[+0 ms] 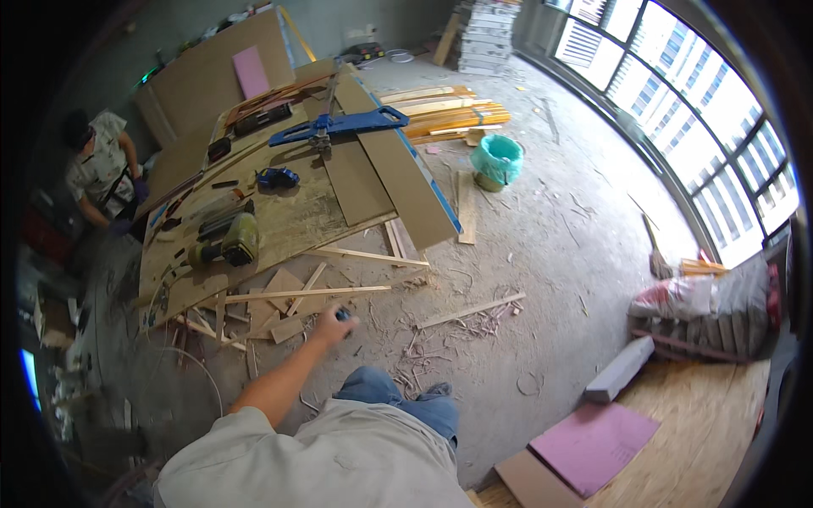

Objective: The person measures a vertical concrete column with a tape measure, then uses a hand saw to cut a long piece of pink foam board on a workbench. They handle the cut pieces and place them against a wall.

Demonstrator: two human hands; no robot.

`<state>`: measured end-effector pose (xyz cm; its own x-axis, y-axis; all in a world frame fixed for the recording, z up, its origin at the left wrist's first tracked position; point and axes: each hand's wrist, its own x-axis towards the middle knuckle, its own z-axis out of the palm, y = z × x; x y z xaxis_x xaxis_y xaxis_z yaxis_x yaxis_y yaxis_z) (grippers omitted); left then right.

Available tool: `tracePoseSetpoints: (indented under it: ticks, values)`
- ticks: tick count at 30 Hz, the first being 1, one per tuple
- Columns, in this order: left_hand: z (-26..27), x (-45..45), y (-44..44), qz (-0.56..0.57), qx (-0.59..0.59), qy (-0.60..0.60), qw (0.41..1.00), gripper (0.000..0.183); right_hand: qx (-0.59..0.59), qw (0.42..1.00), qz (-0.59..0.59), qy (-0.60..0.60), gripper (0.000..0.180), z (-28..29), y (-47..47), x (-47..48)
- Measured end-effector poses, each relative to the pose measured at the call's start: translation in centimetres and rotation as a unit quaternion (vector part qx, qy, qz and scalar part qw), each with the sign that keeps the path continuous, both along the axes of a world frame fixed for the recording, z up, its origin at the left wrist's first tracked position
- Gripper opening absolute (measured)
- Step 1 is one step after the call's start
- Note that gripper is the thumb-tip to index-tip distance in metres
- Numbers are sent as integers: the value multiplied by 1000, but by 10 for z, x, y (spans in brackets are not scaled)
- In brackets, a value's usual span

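Note:
My left hand (333,326) reaches out over the littered floor, its fingers closed around a small dark object (343,314), partly hidden and too small to name surely. Beyond it stands a work table with a worn wooden top (298,219). A green nail gun (240,240) lies at the table's near left corner. Farther back on the top are a blue-and-black tool (277,178) and a long blue tool frame (340,127) lying across brown boards (359,181). My right hand is out of view.
Wood strips (308,293) and offcuts lie below the table's near edge. A bucket with a green liner (497,159) stands to the right. Near right, a pink board (594,447) lies on a plywood surface (705,422). Another person (101,168) bends at the table's left side.

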<state>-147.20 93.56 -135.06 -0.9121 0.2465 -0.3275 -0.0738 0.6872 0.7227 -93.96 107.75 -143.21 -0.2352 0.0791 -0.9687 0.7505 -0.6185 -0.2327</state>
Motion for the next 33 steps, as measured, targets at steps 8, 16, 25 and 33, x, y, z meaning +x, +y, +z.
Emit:
tracePoseSetpoints:
  ticks: [8,16,25,33]
  values:
    - [64,-168,35,180,-106,47,977,63,426,882,203,-4,35,-70,386,-121]
    - [-39,-277,17,279,-299,57,911,59,453,775,332,291,27,101,410,-578]
    - [-30,-202,126,404,-181,214,871,33,387,700,405,443,37,101,413,-932]
    - [-37,-40,289,679,-115,-23,725,21,371,624,471,501,53,57,359,-1194]
